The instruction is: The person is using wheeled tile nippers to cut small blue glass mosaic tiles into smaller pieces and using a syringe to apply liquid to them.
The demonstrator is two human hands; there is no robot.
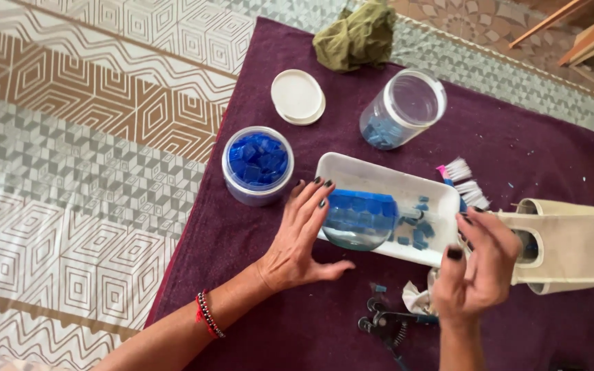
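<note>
Maroon cloth (256, 295) covers a floor mat (84, 137) patterned with geometric cubes. On it, her left hand (300, 237) lies spread against a tipped jar of blue tiles (359, 218) in the white tray (379, 175); her right hand (479, 264) hovers, fingers loosely curled, empty.

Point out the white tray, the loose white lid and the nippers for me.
white tray (352, 170): head view, bare far-left rim.
loose white lid (298, 97): head view, top centre.
nippers (383, 323): head view, dark pivot.

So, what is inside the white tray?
In the white tray lies a clear jar on its side, full of blue tiles, with the left hand on it. Loose blue tiles lie beside it. The tray floor under the jar is hidden.
</note>
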